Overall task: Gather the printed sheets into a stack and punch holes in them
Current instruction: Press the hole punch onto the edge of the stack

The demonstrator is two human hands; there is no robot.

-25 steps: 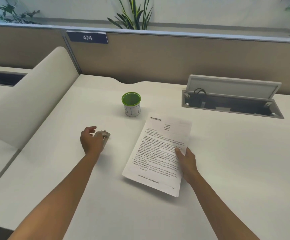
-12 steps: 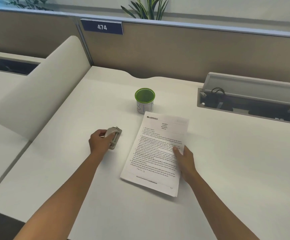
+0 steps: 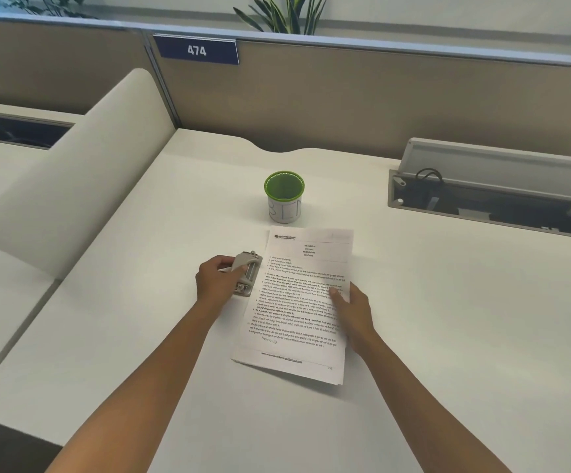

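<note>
Printed sheets (image 3: 302, 302), already stacked on the bench (image 3: 448, 319), are pinned flat under the straight fingers of the right hand (image 3: 354, 307), while the hole punch (image 3: 247, 274), gripped in the left hand (image 3: 216, 279), has been slid up beside their left edge, so punching seems imminent.
</note>
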